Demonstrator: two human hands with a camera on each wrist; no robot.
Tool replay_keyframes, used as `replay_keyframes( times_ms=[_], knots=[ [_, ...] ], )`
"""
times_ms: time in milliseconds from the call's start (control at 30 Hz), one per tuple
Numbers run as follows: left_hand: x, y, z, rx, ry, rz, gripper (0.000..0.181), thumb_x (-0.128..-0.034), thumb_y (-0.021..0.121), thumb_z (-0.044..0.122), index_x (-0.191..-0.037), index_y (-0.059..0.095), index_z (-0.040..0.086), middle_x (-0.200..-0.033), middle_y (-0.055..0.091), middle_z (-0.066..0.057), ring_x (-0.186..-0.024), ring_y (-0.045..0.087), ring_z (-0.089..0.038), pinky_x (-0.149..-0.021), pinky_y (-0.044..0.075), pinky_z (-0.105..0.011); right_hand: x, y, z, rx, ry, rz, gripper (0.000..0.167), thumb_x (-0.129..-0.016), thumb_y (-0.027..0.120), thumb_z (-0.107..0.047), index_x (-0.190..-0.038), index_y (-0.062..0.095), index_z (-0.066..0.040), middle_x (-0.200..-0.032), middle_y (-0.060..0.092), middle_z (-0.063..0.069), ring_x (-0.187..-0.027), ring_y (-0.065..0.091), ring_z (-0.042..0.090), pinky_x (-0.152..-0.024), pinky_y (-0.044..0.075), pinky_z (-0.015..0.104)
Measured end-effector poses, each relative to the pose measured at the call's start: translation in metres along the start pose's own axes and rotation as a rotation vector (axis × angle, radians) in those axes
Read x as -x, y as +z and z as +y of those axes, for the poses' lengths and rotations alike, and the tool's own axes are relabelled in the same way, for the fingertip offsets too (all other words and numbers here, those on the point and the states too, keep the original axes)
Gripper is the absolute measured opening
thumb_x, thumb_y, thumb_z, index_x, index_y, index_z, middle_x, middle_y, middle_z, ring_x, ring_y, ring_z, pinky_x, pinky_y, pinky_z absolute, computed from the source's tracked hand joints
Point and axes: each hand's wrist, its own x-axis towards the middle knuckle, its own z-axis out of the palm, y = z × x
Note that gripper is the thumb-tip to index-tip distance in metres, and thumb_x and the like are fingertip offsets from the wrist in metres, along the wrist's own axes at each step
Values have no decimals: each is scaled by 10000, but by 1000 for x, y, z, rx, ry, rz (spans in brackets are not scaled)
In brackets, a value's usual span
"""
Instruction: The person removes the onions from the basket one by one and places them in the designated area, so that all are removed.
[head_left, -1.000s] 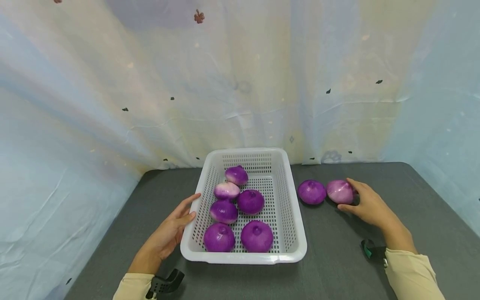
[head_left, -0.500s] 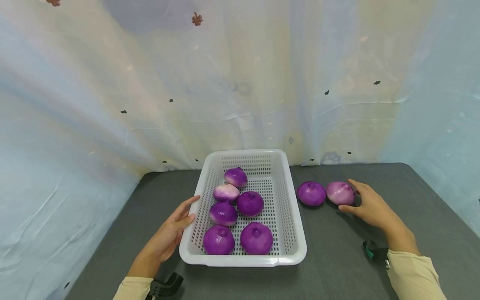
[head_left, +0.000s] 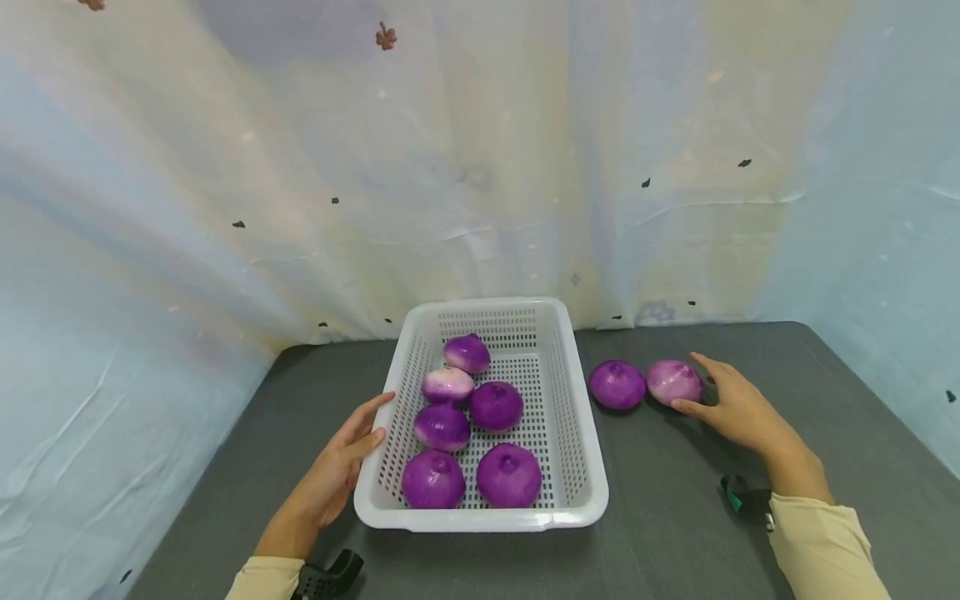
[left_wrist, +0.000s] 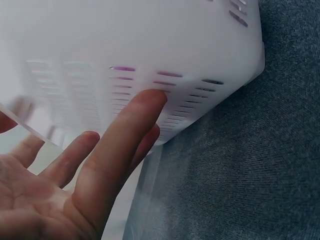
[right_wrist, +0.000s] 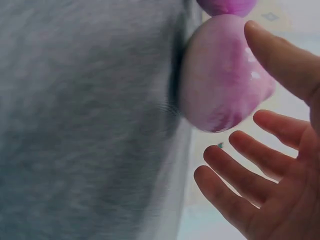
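In the head view, a white perforated plastic basket (head_left: 594, 467) stands mid-table with several purple onions (head_left: 508, 475) inside. My left hand (head_left: 330, 471) holds its left rim; the thumb is at the rim and the fingers lie along the outer wall, seen up close in the left wrist view. To the basket's right, a dark purple onion (head_left: 617, 384) and a paler pinkish onion (head_left: 674, 382) lie side by side on the table. My right hand (head_left: 742, 417) is spread at the paler onion's right side. The right wrist view shows its fingers (right_wrist: 240, 172) apart from that onion.
A dark grey cloth covers the table (head_left: 660, 517). A pale patterned curtain (head_left: 480, 167) hangs behind and along both sides. Each wrist carries a black strap (head_left: 330, 575).
My right hand's fingers have spread slightly away from the paler onion. The head view has shifted a little, and the basket and left hand look otherwise the same.
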Motion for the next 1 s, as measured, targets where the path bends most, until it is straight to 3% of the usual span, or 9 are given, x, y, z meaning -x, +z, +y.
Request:
replay_keyframes(
  times_ms=[233, 467, 667, 1000],
  knots=[
    [-1, -1, 1, -8, -3, -1, 557, -1078, 412, 260, -1583, 178, 229, -1653, 123, -128, -1312, 478, -280, -921, 525, -411, 6, -19, -22, -16, -40, 28, 922, -899, 720, -437, -1554, 239, -2, -1526, 294, 349, -1381, 281, 565, -1030, 271, 726],
    [-2, -4, 1, -26, 2, -5, 554, -1079, 408, 263, -1583, 181, 231, -1651, 135, -133, -1306, 488, -298, -914, 529, -429, 18, -29, -78, -80, -172, 43, 840, -881, 735, -459, -1544, 335, -133, -1555, 347, 220, -1406, 335, 475, -1036, 308, 702],
    [-2, -3, 1, -33, -10, 10, 554, -1078, 412, 267, -1582, 184, 231, -1650, 142, -130, -1300, 491, -287, -911, 529, -407, 28, -23, -120, -127, -317, -11, 821, -862, 749, -462, -1539, 358, -212, -1564, 381, 102, -1423, 379, 375, -1058, 364, 641],
    [0, -3, 3, -34, -29, 14, 564, -1076, 422, 273, -1584, 181, 236, -1654, 143, -114, -1290, 509, -235, -917, 523, -377, 34, 2, -153, -145, -435, -117, 833, -847, 692, -577, -1541, 347, -272, -1572, 393, -37, -1415, 438, 218, -1076, 426, 511]
  ],
)
